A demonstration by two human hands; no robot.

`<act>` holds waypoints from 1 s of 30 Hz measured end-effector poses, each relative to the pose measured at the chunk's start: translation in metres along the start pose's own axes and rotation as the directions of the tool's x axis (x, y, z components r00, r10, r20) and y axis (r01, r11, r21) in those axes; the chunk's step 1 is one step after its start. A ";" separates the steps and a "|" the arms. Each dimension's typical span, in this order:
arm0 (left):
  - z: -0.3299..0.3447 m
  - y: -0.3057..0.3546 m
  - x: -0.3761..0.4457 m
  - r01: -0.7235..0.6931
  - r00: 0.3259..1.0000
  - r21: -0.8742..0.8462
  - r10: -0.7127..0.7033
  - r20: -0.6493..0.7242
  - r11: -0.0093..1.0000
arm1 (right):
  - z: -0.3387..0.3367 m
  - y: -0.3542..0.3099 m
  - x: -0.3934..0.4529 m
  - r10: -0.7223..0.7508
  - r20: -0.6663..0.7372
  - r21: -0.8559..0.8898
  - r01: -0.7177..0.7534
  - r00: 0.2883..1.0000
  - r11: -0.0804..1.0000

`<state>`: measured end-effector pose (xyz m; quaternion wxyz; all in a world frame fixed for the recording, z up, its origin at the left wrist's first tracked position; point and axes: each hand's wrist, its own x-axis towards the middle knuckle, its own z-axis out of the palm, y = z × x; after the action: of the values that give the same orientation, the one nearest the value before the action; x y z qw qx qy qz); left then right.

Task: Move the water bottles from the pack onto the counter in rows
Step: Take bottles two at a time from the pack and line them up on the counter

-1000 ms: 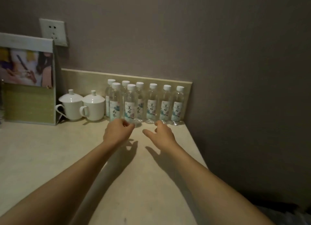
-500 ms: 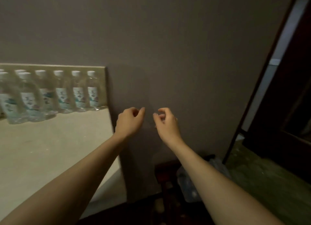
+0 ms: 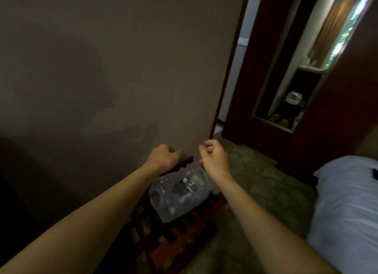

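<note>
The pack of water bottles [image 3: 180, 194], wrapped in crumpled clear plastic, lies on a dark red slatted wooden rack [image 3: 190, 230] low against the wall. Bottle caps show dimly through the wrap. My left hand [image 3: 164, 158] hovers above the pack's far left corner with its fingers curled into a loose fist, holding nothing. Above the pack's far right corner my right hand [image 3: 214, 159] is also curled and holds nothing I can make out. The counter and its rows of bottles are out of view.
A plain grey wall [image 3: 122, 69] fills the left and centre. A bed with a pale sheet [image 3: 347, 202] stands at the right. Beyond the patterned green carpet [image 3: 261, 183] are a dark wooden door frame [image 3: 229, 73] and a mirrored wardrobe [image 3: 296, 79].
My view has swung right and down, from the counter with its bottle rows to the pack on the rack. Both hands travelled with it and now hover over the pack.
</note>
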<state>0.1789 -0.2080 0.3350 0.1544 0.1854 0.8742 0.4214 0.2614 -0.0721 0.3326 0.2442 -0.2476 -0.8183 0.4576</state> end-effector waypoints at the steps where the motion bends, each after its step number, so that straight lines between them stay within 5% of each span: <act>1: 0.012 -0.002 0.015 0.008 0.999 -0.013 -0.007 0.035 1.000 | -0.005 0.013 0.012 0.029 -0.012 -0.029 -0.029 1.000 0.999; 9: 0.087 -0.044 0.135 0.165 0.972 -0.041 -0.155 0.177 0.985 | 0.025 0.098 0.110 0.245 0.084 -0.158 -0.230 0.966 0.960; 22: 0.157 -0.114 0.245 0.332 0.903 0.015 -0.322 0.286 0.943 | 0.111 0.206 0.192 0.415 0.350 -0.295 -0.322 0.840 0.900; 26: 0.178 -0.132 0.271 0.414 0.854 0.041 -0.403 0.329 0.910 | 0.144 0.245 0.218 0.472 0.467 -0.373 -0.317 0.748 0.872; 30: 0.202 -0.156 0.294 0.510 0.764 0.179 -0.539 0.355 0.841 | 0.171 0.283 0.237 0.560 0.636 -0.483 -0.292 0.532 0.826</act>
<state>-0.0247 -0.0272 0.0571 0.4308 0.0193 0.8564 0.2838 0.0265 0.0993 0.0482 -0.2834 -0.2644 -0.8179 0.4252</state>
